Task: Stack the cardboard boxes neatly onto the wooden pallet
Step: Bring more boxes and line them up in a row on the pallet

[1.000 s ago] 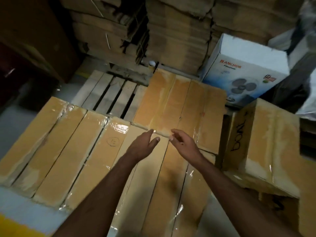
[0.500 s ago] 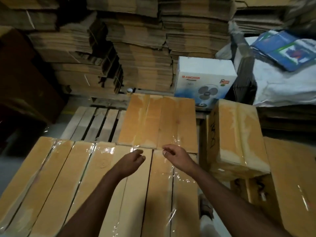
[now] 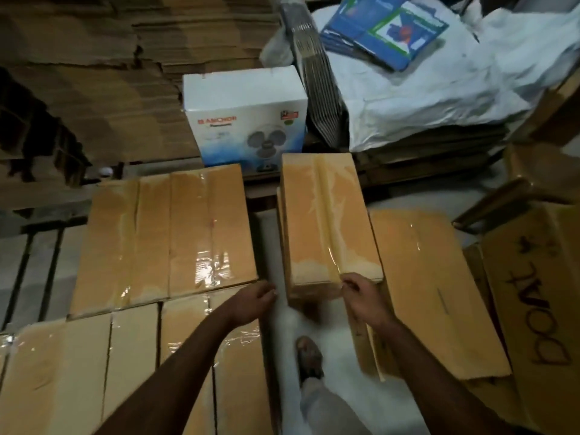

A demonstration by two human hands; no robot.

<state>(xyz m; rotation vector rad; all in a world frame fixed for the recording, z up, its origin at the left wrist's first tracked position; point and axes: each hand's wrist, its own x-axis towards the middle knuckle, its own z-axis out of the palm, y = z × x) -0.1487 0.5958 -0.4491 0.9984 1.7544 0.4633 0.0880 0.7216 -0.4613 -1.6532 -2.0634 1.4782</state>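
Both hands are closing on the tan taped cardboard box [image 3: 329, 221] beside the wooden slatted pallet [image 3: 34, 262]: right hand [image 3: 361, 296] pinching its near edge, left hand [image 3: 254, 299] loose, empty; I'm needing matched corner grips

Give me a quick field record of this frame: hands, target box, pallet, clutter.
left hand: open, over the gap beside the stacked boxes
right hand: fingers at the near edge of the taped box
taped box: standing off the pallet, right of it
pallet: slats bare at left, boxes on the rest
clutter: white fan box behind
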